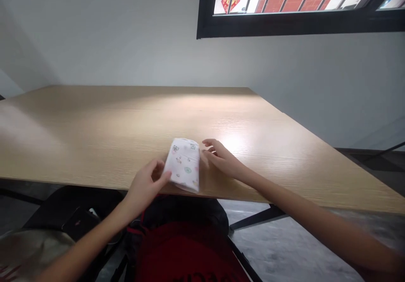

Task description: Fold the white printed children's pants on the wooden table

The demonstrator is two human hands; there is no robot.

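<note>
- White rectangular folded fabric-like bundle [184,163] lies near on your pale wooden table [104,134].
- Your left hand [144,187]: thumb on its left side; cannot tell if pinching.
- Your right hand [220,159]: fingers loosely spread, just right.

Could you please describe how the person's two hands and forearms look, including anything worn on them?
The left hand and right hand are bare, with slender fingers; I see no gloves, rings or watch. The left forearm and right forearm are slim and uncovered, without visible markings. The right one blurs toward the picture's edge.
</note>
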